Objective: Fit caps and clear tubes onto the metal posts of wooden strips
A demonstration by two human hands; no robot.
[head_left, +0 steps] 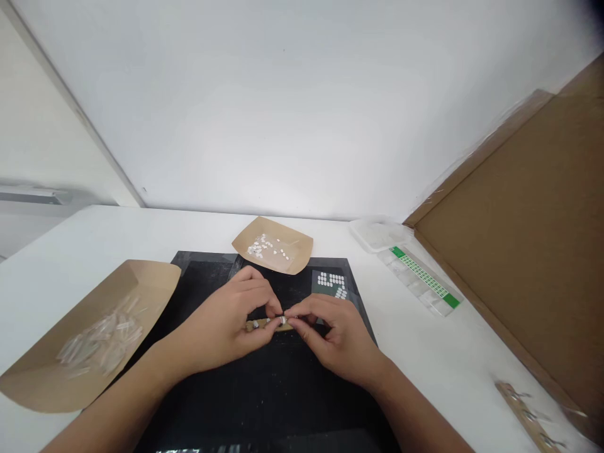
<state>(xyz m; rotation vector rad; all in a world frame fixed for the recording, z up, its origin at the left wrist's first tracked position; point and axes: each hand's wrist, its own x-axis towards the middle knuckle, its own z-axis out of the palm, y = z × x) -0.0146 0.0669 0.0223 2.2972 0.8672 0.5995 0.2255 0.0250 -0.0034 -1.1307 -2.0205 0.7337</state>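
Over the black mat (236,402), my left hand (240,311) and my right hand (346,333) meet with thumbs and forefingers pinched. Between their fingertips is a small white piece (283,320), too small to name. Just beneath the fingers lies a narrow tan strip (250,326) with small shiny pieces along it, partly hidden by my left hand. A dark green sheet (316,289) of round white stickers lies beside my right hand, which covers its lower part.
A cardboard tray (155,277) of clear plastic pieces stands at left. Behind the mat, a smaller tray (302,245) holds small white bits. To the right are a white plastic container (377,229), a green-and-clear packet (425,280), a strip with metal hooks (523,412) and a cardboard wall (528,233).
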